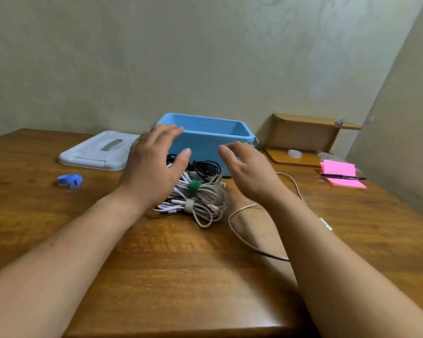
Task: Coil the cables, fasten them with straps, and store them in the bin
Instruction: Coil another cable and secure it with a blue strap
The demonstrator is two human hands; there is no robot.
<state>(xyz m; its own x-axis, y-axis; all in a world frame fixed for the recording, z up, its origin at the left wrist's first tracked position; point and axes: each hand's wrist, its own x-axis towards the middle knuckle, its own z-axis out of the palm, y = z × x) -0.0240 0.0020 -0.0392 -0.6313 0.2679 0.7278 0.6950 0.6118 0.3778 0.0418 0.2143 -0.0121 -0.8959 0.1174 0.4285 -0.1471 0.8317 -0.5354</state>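
Wooden tabletop (181, 264) against a plain wall; bin (205, 140) stands open at the rear, its lid (91, 152) lying flat to the left.

**Hand state.** My left hand (152, 164) and right hand (247, 169) hover on either side of the bundle (205, 198), fingers apart and relaxed, gripping nothing. Neither visibly touches a cable.

**Location of work items.** The bundle of white cables lies just in front of the bin, bound by a green strap (194, 185) and a pale strap (189, 206). Black cables (205, 165) lie between the bundle and the bin wall; I cannot tell whether they are strapped. One loose cable (230, 222) loops across the tabletop and passes under my right forearm. A blue strap (70, 180) lies well apart, to the left.

**Hazards, as I judge them.**
1. Snagging. If I lift the bundle now, my right forearm may catch the loose cable and drag it along. Cause: it runs beneath the arm.
2. Tangling. Black and white cables touch; a two-hand scoop could pull up both, with the unsecured coils spilling.
3. Incomplete storage. Trailing loops at the bundle's near edge may hang on the bin rim.
4. Bin shift. A forward push on the bundle could slide the bin back towards the wall.
5. Omission. The loose cable remains uncoiled and its likely strap is out of easy reach.
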